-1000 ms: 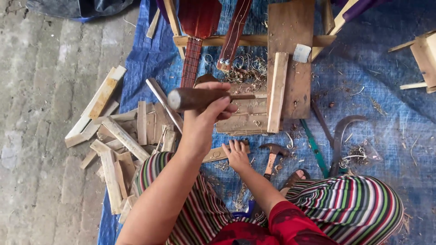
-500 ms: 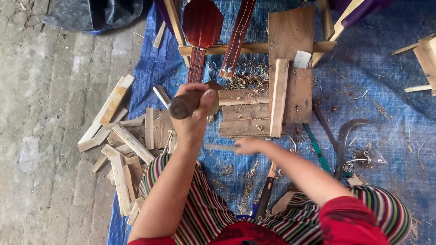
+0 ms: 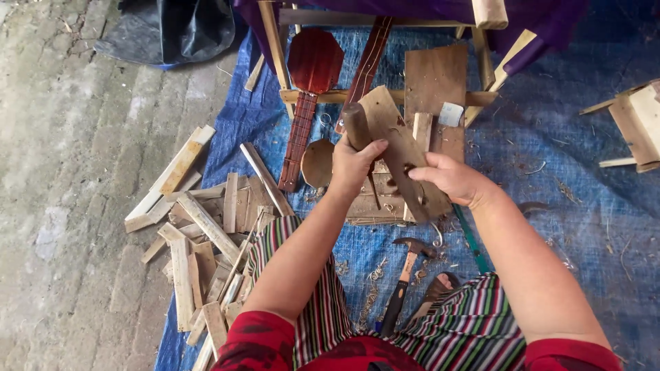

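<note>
While the left hand (image 3: pixel 354 165) is closing round a dark round tool handle (image 3: pixel 357 127), the right hand (image 3: pixel 450 180) is gripping a flat wooden piece (image 3: pixel 399 151) — its long axis slanting up-left between both hands, above the blue tarp (image 3: pixel 550 158).

Two hands, mine: left (image 3: pixel 354 165), right (image 3: pixel 450 180). One wooden board (image 3: pixel 399 148) gripped. One claw hammer (image 3: pixel 405 275). One red instrument body (image 3: pixel 314 62).
</note>
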